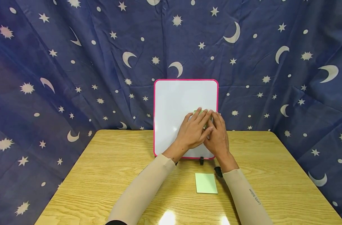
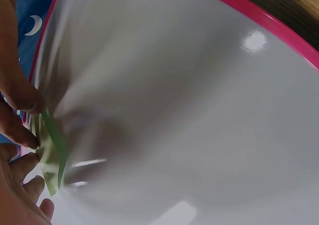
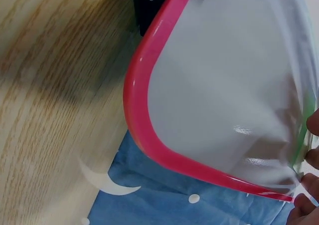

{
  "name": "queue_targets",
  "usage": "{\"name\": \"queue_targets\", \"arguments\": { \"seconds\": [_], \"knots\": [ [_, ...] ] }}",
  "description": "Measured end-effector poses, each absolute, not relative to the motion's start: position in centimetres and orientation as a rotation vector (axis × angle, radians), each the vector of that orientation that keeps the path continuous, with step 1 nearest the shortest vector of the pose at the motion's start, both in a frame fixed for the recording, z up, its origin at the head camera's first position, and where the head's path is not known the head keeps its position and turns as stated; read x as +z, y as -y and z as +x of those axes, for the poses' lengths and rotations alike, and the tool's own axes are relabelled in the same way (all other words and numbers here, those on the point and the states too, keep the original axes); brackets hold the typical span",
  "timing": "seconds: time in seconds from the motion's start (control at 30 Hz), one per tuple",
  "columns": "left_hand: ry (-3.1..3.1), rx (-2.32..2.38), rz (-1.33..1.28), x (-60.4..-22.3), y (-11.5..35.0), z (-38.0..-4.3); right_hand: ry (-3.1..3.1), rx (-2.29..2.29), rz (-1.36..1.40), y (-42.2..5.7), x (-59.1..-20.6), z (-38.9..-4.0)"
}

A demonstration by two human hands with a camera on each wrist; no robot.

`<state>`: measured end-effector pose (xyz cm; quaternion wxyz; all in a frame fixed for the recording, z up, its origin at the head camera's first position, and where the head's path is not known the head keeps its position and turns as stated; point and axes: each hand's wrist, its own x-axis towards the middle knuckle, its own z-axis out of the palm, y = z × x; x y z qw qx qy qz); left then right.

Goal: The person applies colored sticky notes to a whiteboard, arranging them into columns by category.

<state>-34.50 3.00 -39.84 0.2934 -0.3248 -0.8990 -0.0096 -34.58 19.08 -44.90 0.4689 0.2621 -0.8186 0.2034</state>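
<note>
A whiteboard with a pink rim stands upright at the back of the table. Against its right half lies a light green sticky note, mostly covered by both hands. My left hand presses on the note with its fingers stretched out. Beside it, the right hand also presses there, fingers extended and overlapping the left thumb. In the left wrist view the note lifts away from the board along one edge. Fingertips touch the note's far side in the right wrist view.
A pale green sticky pad lies on the wooden table in front of the board. Black stand feet jut out below the board's lower edge. A blue curtain with moons and stars hangs behind and at both sides.
</note>
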Motion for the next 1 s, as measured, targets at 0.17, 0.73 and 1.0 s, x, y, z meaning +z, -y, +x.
{"name": "queue_targets", "arguments": {
  "seconds": [0.17,0.73,1.0],
  "knots": [
    [2.387,-0.009,-0.850,-40.1,-2.6,-34.5,2.010,0.501,0.638,-19.1,-44.9,-34.5],
    [2.405,0.034,-0.802,-40.4,-0.7,-34.5,1.991,0.488,0.620,-19.1,-44.9,-34.6],
    [2.418,0.041,-0.772,-40.5,0.1,-34.5,2.029,0.505,0.589,-19.1,-44.6,-34.3]
  ]
}}
